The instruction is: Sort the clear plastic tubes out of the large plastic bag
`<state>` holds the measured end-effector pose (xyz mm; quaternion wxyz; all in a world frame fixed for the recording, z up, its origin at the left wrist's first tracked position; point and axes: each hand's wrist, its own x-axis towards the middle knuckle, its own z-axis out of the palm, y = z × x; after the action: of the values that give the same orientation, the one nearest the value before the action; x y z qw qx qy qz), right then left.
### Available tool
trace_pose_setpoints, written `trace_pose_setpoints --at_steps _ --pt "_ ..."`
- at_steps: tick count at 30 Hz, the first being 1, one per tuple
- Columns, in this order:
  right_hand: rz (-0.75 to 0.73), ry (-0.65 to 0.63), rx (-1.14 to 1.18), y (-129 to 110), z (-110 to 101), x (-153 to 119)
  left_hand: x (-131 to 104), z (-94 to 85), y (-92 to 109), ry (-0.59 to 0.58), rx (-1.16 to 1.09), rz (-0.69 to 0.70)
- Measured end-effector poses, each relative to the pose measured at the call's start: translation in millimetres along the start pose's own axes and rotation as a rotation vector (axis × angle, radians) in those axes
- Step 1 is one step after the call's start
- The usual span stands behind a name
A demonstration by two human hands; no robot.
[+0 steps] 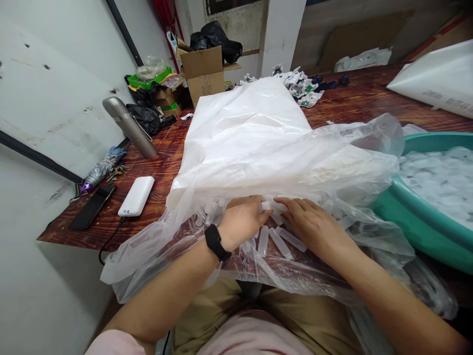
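Small translucent plastic tubes [280,243] lie loose on a clear plastic sheet in front of me, with more of them along the edge of the white bag [247,128]. My left hand [242,221], wearing a black watch, is closed, with a small white cap [265,205] between thumb and fingers. Close by on the right, my right hand [312,226] has its fingers curled at a translucent tube [277,217] next to that cap. The fingers partly hide where hand and tube meet. The clear plastic sheet [148,256] spreads under both forearms and over the table's front edge.
A green basin [417,217] full of translucent pieces stands at right. On the left lie a white power bank [136,196], a phone [92,207] and a metal flask [130,127]. Behind are a cardboard box [203,74], a pile of small parts [299,84] and another white bag [439,79].
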<state>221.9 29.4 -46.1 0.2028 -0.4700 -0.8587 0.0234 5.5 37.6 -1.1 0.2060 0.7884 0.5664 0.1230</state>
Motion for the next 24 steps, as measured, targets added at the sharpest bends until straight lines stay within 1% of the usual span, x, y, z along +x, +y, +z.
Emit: trace_pose_setpoints --at_steps 3,6,9,13,15,17,20,22,24 --pt "0.0 0.012 0.015 4 -7 -4 -7 -4.2 -5 0.002 -0.093 -0.006" --pt "-0.028 -0.019 0.047 7 -17 -7 -12 -8.6 -8 0.019 -0.182 -0.031" --pt "-0.048 -0.059 0.08 8 -23 -10 -15 -11.8 -10 0.067 -0.256 -0.056" --pt "-0.037 -0.1 0.118 8 -22 -12 -24 -15.3 -13 0.174 -0.338 -0.088" --pt "-0.004 -0.097 0.142 7 -19 -13 -33 -17.2 -14 0.18 -0.426 -0.117" --pt "0.051 -0.067 0.178 4 -18 -14 -46 -18.7 -14 0.1 -0.609 -0.147" --pt "0.141 0.018 0.266 -5 -21 -18 -68 -18.3 -12 -0.076 -0.936 -0.168" --pt "0.18 0.061 0.335 -15 -23 -22 -81 -15.4 -9 -0.141 -1.029 -0.154" --pt "0.244 0.081 0.478 -28 -25 -29 -92 -11.5 -7 -0.15 -1.006 -0.138"
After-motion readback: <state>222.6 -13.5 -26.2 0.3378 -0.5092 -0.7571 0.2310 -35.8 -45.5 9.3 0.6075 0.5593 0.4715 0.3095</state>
